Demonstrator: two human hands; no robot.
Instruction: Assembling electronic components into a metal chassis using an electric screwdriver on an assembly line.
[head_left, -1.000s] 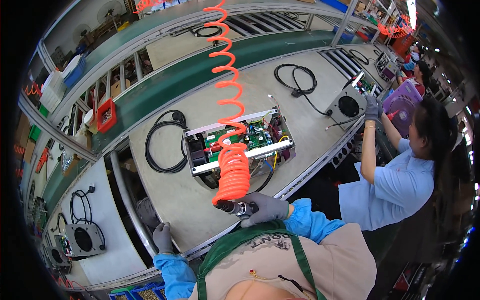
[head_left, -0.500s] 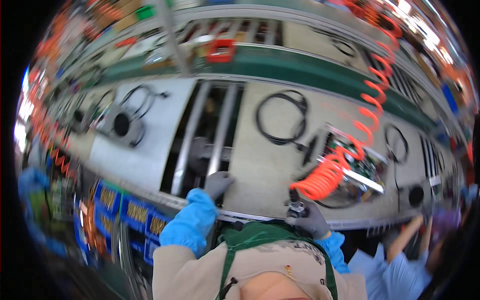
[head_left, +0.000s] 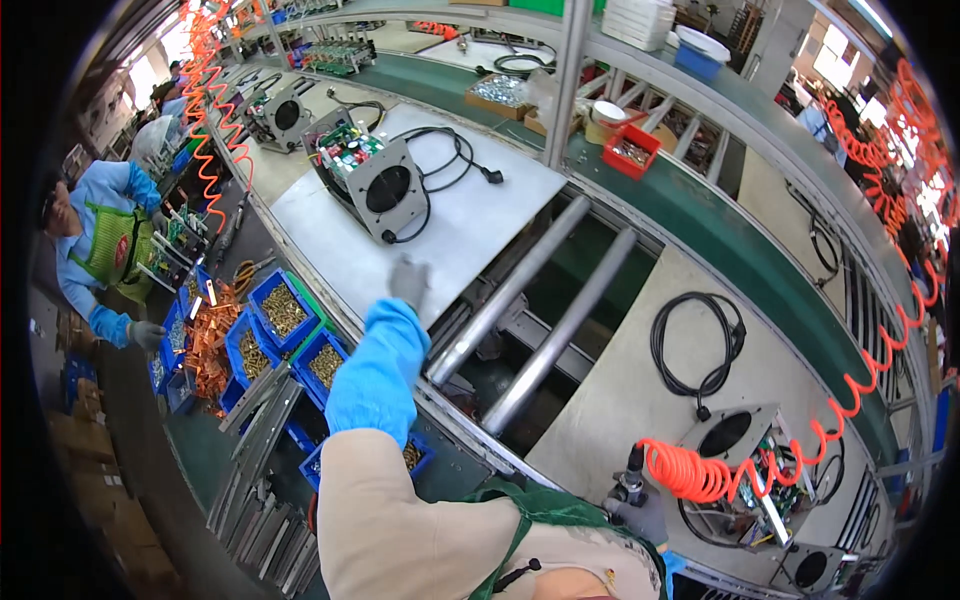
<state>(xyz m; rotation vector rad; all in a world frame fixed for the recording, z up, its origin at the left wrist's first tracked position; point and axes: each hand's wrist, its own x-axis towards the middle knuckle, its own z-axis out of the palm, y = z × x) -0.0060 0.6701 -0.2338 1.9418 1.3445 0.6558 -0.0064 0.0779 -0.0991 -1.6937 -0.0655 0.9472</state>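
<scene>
My left hand (head_left: 408,282), in a grey glove and blue sleeve, reaches over the white board (head_left: 320,240). Its fingers look apart, slightly blurred, with nothing seen in them. Beyond it on that board stands a metal unit (head_left: 385,190) with a round black fan opening and a green circuit board. A black power cord (head_left: 465,150) with a plug trails from it. Low on the right, my right hand (head_left: 640,515) is closed round an air screwdriver (head_left: 630,482), to which a coiled orange air hose (head_left: 685,470) runs. Near it lies another fan unit (head_left: 725,435).
Metal rollers (head_left: 560,330) span a gap between the boards. Blue bins (head_left: 280,305) of brass-coloured fasteners and a stack of metal strips (head_left: 265,450) sit at left. A red bin (head_left: 630,150) stands on the far ledge. A co-worker (head_left: 110,230) is at far left.
The view has swung left. My left hand has moved from the rollers' near edge to over the white board. My right hand keeps its hold on the air screwdriver.
</scene>
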